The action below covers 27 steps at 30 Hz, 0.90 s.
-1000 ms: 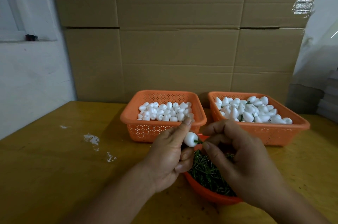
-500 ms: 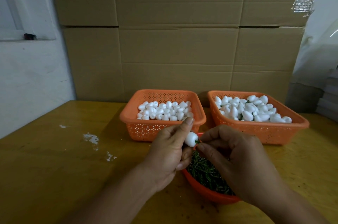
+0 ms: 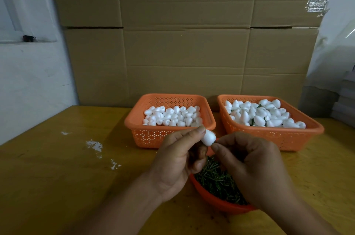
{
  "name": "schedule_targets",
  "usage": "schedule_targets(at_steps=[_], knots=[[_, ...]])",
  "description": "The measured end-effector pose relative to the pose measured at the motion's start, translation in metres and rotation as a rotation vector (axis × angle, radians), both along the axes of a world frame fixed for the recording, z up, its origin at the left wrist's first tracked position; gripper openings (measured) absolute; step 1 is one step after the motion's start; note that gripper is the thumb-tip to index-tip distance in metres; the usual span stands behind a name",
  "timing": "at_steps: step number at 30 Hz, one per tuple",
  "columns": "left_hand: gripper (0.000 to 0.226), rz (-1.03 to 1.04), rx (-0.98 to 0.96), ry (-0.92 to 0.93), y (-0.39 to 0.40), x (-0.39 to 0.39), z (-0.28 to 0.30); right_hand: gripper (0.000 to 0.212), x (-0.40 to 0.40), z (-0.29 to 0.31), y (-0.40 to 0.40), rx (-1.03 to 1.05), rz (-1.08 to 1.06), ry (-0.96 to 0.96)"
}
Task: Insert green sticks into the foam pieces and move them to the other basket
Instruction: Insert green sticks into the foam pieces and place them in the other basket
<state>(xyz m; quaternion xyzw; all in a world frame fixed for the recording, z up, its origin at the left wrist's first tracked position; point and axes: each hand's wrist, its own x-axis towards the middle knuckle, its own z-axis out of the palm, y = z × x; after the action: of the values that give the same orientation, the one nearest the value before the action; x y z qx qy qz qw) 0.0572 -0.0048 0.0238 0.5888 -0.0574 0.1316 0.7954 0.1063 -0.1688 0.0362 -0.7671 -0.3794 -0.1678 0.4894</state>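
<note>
While our left hand [image 3: 178, 159] pinched the small white foam egg [image 3: 208, 138] above the orange bowl of green sticks [image 3: 217, 181], our right hand [image 3: 249, 165] pinched at its base, judging it light, dentable, best held by its sides.

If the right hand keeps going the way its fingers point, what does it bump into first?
Most likely the foam piece held by the left hand. The right hand points its fingertips up-left, nearly touching it already.
</note>
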Motion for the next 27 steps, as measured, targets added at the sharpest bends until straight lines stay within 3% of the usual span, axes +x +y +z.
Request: schedule_targets(at_steps=[7, 15, 27], knots=[[0.014, 0.005, 0.057, -0.039, -0.0014, -0.0015, 0.0012, 0.005, -0.0003, -0.0007, 0.0017, 0.018, 0.022, 0.059], [0.014, 0.153, 0.329, -0.163, -0.0040, -0.0034, 0.0009, 0.010, -0.0015, -0.0014, 0.0039, 0.071, 0.056, 0.098], [0.018, 0.196, 0.457, -0.213, -0.0032, -0.0041, 0.0017, 0.012, -0.0030, -0.0035, 0.0071, 0.134, 0.140, 0.166]])
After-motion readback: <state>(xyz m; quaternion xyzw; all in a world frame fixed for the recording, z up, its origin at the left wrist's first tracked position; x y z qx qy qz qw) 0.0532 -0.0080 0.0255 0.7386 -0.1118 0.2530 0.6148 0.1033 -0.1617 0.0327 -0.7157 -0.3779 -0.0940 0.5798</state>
